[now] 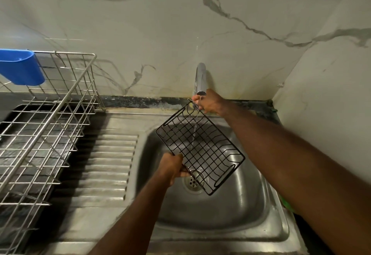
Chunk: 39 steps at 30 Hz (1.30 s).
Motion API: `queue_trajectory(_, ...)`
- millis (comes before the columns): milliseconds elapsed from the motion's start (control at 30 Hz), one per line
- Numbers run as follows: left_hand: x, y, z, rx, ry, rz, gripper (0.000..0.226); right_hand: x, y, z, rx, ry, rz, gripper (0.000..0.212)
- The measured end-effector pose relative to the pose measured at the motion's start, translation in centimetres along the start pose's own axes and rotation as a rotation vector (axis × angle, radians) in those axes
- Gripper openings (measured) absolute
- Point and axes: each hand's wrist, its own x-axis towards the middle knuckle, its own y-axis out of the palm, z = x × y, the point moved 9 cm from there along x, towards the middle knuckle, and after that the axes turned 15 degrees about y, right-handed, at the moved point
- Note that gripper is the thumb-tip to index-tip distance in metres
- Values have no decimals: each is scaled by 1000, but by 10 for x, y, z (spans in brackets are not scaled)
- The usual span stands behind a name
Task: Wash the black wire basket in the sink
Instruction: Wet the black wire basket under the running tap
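I see the left hand (174, 168) closed around the near-left edge of the black wire basket (200, 148), holding it tilted over the sink (251, 210). The right hand (209, 102) wraps around the tap (200, 78) base behind the spout. A thin stream of water (195, 126) runs through the basket's mesh.

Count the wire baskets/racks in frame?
2. A black wire basket held over the sink by the left hand, under the faucet stream; a large silver wire dish rack on the counter at left. It runs off-frame, so more may be hidden.
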Motion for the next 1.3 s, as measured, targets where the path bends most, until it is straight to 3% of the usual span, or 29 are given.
queue_trajectory(133,1,-1,-1,-1,2,1,23,11,1,-14,29,-16,28,23)
queue_trajectory(400,-5,6,7,-3,-30,-32,14,-62,-47,-62,354,-30,-302,9)
queue_trajectory(533,-15,17,18,-2,-80,11,11,-104,-33,-100,170,1,-196,16)
queue_trajectory(667,-34,28,37,18,-123,53,21,-151,-58,-125,362,-18,-297,11)
queue_trajectory(733,-45,37,44,-37,-156,77,26,-164,-51,-132,385,-47,-254,11)
queue_trajectory(800,-53,47,47,-145,-180,89,28,-171,-25,-141,133,-52,-156,22)
queue_trajectory(867,-64,53,45,-256,-213,71,27,-180,-20,-154,26,-53,-199,32)
queue_trajectory(1000,-78,62,51,-456,-265,29,25,-209,-52,-188,309,89,-474,51)
queue_trajectory(1100,-89,68,56,-535,-277,5,21,-214,-26,-212,263,275,-372,77)
queue_trajectory(1133,-92,70,54,-538,-278,3,19,-212,-17,-217,224,310,-330,76)
queue_trajectory(1233,-105,78,50,-486,-287,55,26,-210,-15,-227,280,330,-301,49)
queue_trajectory(1300,-115,79,45,-267,-272,223,41,-208,-24,-230,316,339,-322,38)
